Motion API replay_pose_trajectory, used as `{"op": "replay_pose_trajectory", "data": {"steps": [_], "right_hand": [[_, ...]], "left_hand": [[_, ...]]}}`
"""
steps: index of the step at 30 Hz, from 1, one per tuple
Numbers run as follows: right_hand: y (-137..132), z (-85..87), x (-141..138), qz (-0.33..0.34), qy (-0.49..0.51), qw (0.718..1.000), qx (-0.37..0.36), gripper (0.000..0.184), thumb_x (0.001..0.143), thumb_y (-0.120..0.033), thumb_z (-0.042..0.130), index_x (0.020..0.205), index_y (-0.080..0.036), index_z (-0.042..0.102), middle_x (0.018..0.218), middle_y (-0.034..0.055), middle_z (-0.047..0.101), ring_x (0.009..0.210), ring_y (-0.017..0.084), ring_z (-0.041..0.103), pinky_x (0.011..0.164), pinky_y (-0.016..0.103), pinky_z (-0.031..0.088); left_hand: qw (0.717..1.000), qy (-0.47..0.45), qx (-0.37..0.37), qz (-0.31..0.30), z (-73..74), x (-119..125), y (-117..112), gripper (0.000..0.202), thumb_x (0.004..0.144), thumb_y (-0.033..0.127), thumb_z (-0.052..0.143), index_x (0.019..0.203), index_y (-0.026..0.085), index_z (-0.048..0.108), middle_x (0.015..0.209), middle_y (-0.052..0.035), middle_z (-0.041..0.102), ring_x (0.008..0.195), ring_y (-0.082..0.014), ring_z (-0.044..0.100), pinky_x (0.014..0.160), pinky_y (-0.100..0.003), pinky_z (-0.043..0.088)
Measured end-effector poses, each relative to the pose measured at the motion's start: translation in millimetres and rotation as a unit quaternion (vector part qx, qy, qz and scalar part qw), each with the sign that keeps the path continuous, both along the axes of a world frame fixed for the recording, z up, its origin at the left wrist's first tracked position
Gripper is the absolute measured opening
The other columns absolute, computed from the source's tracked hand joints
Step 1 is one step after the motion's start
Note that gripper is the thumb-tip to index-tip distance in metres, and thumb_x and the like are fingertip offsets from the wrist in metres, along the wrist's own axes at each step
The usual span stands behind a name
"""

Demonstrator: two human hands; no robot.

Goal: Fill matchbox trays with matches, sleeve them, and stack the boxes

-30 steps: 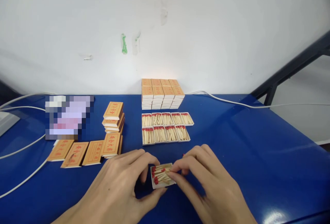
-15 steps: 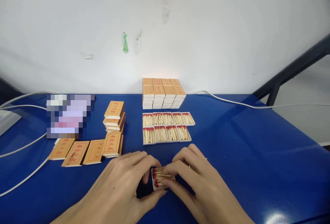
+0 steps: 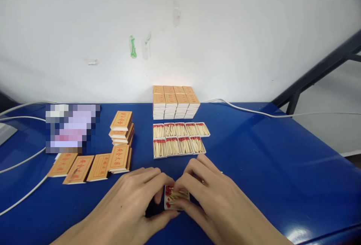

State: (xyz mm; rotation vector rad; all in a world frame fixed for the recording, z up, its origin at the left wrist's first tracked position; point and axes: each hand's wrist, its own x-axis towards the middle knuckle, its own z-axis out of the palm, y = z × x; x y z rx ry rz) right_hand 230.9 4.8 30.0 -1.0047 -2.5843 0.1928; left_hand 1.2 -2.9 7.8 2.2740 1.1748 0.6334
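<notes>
A small white matchbox tray (image 3: 165, 204) lies near the front of the table, filled with red-headed matches (image 3: 182, 194). My left hand (image 3: 132, 203) grips the tray from the left, its index finger at the far side and thumb at the near side. Bent over the tray from the right, my right hand (image 3: 214, 196) has its thumb and fingers closed on the matches inside. A red tip shows between its fingers. Just beyond stand two rows of open trays (image 3: 167, 157) full of matches, heads pointing away from me.
Closed orange matchboxes (image 3: 176, 100) are stacked in a block near the wall. To the left, more matchbox covers (image 3: 120, 157) lie flat or in leaning stacks. A pixelated item (image 3: 76, 124) lies beyond them. White cables (image 3: 251, 112) cross the blue table (image 3: 254, 184).
My right thumb and fingers have shifted slightly within the tray, and the matches there lie differently. The whole view has moved a little; my left hand keeps its grip.
</notes>
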Motion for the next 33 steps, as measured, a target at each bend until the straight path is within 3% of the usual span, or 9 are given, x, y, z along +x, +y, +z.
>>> {"op": "replay_pose_trajectory", "data": {"steps": [4, 9, 16, 21, 26, 29, 33], "right_hand": [[0, -0.9, -3, 0.011, -0.031, 0.999, 0.036, 0.019, 0.099, -0.008, 0.080, 0.087, -0.021, 0.073, 0.089, 0.0032, 0.071, 0.085, 0.023, 0.066, 0.083, 0.040, 0.062], [3, 2.5, -2, 0.011, -0.066, 0.997, 0.039, 0.026, 0.087, 0.005, 0.075, 0.087, -0.021, 0.069, 0.090, 0.0045, 0.070, 0.085, 0.026, 0.066, 0.080, 0.043, 0.064], [0, -4.2, -2, -0.001, -0.044, 0.998, 0.046, 0.027, 0.086, 0.007, 0.069, 0.089, -0.020, 0.072, 0.087, 0.0041, 0.070, 0.082, 0.025, 0.066, 0.087, 0.044, 0.064], [1, -5.1, -2, 0.013, -0.006, 1.000, 0.011, 0.023, 0.094, 0.003, 0.072, 0.092, -0.020, 0.073, 0.089, 0.0040, 0.070, 0.084, 0.024, 0.066, 0.077, 0.039, 0.061], [-2, 6.5, 23, -0.052, 0.077, 0.994, -0.065, 0.017, 0.105, -0.009, 0.072, 0.105, -0.026, 0.075, 0.103, 0.0020, 0.075, 0.094, 0.021, 0.072, 0.085, 0.033, 0.064], [-7, 8.4, 53, -0.108, 0.099, 0.987, -0.059, 0.011, 0.112, -0.029, 0.071, 0.120, -0.033, 0.077, 0.112, 0.0020, 0.076, 0.100, 0.021, 0.077, 0.085, 0.029, 0.067], [-10, -3.5, 86, -0.189, 0.064, 0.977, -0.077, 0.029, 0.107, -0.045, 0.078, 0.135, -0.039, 0.075, 0.134, 0.0044, 0.074, 0.110, 0.024, 0.079, 0.087, 0.031, 0.070]], "left_hand": [[1.000, 0.005, 0.017, -0.003, 2.9, 0, 2, 0.028, 0.091, 0.015, 0.089, 0.088, 0.024, 0.063, 0.078, 0.0076, 0.063, 0.064, -0.0144, 0.062, 0.059, -0.029, 0.046], [1.000, 0.009, 0.006, -0.009, 3.3, -1, 3, 0.026, 0.089, 0.015, 0.091, 0.107, 0.024, 0.074, 0.080, 0.0068, 0.065, 0.066, -0.0163, 0.065, 0.060, -0.030, 0.049], [1.000, 0.018, -0.001, -0.005, 5.8, 0, 3, 0.022, 0.089, 0.015, 0.090, 0.095, 0.023, 0.071, 0.079, 0.0068, 0.066, 0.066, -0.0153, 0.065, 0.060, -0.029, 0.049], [1.000, 0.011, -0.008, 0.000, 6.6, 0, 3, 0.023, 0.089, 0.017, 0.091, 0.091, 0.024, 0.069, 0.077, 0.0076, 0.065, 0.064, -0.0145, 0.064, 0.058, -0.028, 0.048], [1.000, 0.005, -0.022, 0.005, 4.3, -1, 3, 0.026, 0.091, 0.017, 0.091, 0.110, 0.027, 0.075, 0.083, 0.0075, 0.067, 0.065, -0.0147, 0.065, 0.059, -0.028, 0.049], [1.000, 0.001, -0.023, 0.014, 1.5, -3, 3, 0.028, 0.094, 0.019, 0.088, 0.117, 0.030, 0.075, 0.085, 0.0075, 0.067, 0.068, -0.0152, 0.066, 0.062, -0.028, 0.051], [1.000, -0.003, -0.030, 0.008, 0.6, -4, 2, 0.027, 0.095, 0.018, 0.085, 0.117, 0.030, 0.076, 0.085, 0.0073, 0.068, 0.066, -0.0146, 0.064, 0.061, -0.028, 0.050]]}}
